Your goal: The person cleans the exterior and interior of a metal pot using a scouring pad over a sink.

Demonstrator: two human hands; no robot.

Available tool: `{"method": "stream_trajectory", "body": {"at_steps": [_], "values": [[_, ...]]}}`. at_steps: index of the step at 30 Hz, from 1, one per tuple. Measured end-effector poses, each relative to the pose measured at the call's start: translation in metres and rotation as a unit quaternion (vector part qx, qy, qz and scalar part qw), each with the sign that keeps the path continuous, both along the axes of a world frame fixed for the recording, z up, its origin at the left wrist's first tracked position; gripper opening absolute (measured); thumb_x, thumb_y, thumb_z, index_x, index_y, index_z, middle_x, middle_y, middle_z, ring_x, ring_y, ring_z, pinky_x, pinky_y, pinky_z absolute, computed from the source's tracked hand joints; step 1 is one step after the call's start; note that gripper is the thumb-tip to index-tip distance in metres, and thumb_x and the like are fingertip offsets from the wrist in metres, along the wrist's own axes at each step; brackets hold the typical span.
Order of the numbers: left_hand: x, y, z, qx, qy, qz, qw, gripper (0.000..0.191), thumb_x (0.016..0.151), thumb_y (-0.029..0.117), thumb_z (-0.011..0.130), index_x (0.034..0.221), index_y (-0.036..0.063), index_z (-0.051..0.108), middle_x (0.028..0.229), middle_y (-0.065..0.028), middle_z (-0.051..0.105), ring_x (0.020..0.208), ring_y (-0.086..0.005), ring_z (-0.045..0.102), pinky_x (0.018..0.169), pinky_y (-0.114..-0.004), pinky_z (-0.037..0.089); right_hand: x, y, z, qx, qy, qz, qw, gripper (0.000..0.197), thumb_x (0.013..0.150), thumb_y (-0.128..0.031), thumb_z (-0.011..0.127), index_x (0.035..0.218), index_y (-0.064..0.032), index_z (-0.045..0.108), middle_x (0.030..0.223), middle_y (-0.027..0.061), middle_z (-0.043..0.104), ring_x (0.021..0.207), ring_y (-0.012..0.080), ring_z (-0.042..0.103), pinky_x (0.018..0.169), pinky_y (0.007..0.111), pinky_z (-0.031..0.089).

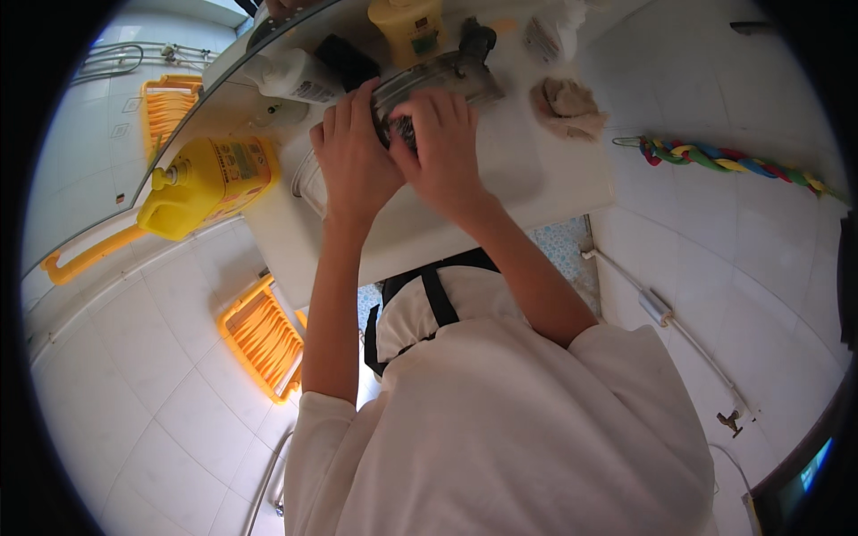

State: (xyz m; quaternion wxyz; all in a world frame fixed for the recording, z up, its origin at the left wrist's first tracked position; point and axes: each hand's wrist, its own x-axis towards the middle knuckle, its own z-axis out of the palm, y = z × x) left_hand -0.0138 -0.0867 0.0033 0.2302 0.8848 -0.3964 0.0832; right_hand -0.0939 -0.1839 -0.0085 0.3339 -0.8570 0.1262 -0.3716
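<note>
My left hand (358, 151) grips the near left rim of a metal pot or pan (439, 77), tilted over a white washbasin (529, 167). In my right hand (442, 137) is a dark steel-wool scrubber (403, 127), pressed at the vessel's near side; the fingers are slightly blurred. My hands hide much of the vessel, so its exact kind is unclear. A dark fitting (477, 40) shows at its far edge; I cannot tell whether it is a handle or a tap. By my left wrist lies a clear-white lid or dish (310, 177), partly covered.
A yellow detergent jug (214, 181) lies left, near a white pump bottle (295, 75), black object (345, 60) and yellow soap bottle (409, 30). Right are a beige cloth (570, 107) and plastic bag (556, 33). A mirror edge (221, 80) borders the left; an orange rack (261, 338) hangs below.
</note>
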Motion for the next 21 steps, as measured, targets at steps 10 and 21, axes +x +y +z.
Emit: {"method": "stream_trajectory", "body": {"at_steps": [10,21], "values": [[-0.002,0.002,0.002,-0.018,-0.015,0.010,1.000,0.083,0.057,0.035,0.084,0.130,0.0090,0.057,0.117,-0.0079,0.063,0.108,-0.0272,0.058,0.092,-0.041,0.040,-0.006,-0.018,-0.005,-0.010,0.023,-0.002,1.000,0.031,0.078,-0.007,0.069,0.105,-0.0092,0.054,0.106,0.0141,0.054,0.102,0.0372,0.050,0.088,0.048,0.037],[-0.010,0.006,0.000,-0.015,-0.011,0.021,1.000,0.076,0.062,0.030,0.082,0.130,0.0105,0.056,0.113,-0.0073,0.063,0.110,-0.0285,0.058,0.093,-0.041,0.040,-0.009,-0.017,-0.011,-0.026,0.000,0.050,0.998,0.029,0.078,-0.010,0.068,0.104,-0.0097,0.055,0.104,0.0139,0.053,0.100,0.0368,0.050,0.086,0.048,0.036]]}}
